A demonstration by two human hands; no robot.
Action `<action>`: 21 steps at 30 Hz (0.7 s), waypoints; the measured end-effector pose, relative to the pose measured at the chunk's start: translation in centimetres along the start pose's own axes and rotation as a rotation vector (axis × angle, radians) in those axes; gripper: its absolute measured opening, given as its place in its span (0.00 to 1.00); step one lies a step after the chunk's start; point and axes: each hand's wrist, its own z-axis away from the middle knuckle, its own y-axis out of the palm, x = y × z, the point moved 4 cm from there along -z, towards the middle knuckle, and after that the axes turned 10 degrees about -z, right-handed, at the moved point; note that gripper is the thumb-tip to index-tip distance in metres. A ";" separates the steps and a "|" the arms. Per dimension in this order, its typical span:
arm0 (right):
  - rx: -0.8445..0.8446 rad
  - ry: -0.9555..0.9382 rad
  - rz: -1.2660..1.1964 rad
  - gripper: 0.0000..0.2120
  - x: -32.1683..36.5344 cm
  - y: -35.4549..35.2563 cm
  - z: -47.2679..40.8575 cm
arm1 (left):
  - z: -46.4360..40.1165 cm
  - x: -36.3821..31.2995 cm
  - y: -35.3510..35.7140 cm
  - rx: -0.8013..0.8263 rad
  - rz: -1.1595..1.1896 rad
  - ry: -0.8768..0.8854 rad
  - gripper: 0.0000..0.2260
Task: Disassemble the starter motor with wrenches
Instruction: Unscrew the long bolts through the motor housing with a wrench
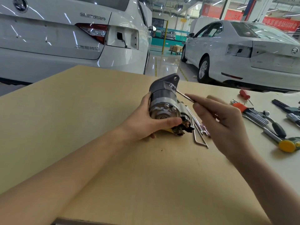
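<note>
Left hand (151,120) gripping motor (164,103) at frame centre on table (81,103), steadying it. Right hand (217,116) pinching thin rod (184,95), likely long bolt being drawn out; blurred.

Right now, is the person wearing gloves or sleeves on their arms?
No. Both forearms are bare up to the picture's edge, with no sleeves showing. The left hand and right hand wear no gloves, and no watch, ring or bracelet is visible.
</note>
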 end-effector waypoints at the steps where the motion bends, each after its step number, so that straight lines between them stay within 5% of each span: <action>1: 0.022 0.006 -0.002 0.15 0.0 -0.1 0.1 | 0.0 -0.1 0.0 0.009 0.003 -0.010 0.58; 6: 0.071 -0.001 0.034 0.11 0.4 -1.1 0.1 | 0.6 -0.8 -0.3 0.053 -0.016 -0.037 0.67; 21: 0.110 0.202 -0.007 0.07 -0.1 -1.9 0.2 | 0.4 -0.7 -0.2 0.006 -0.019 -0.038 0.55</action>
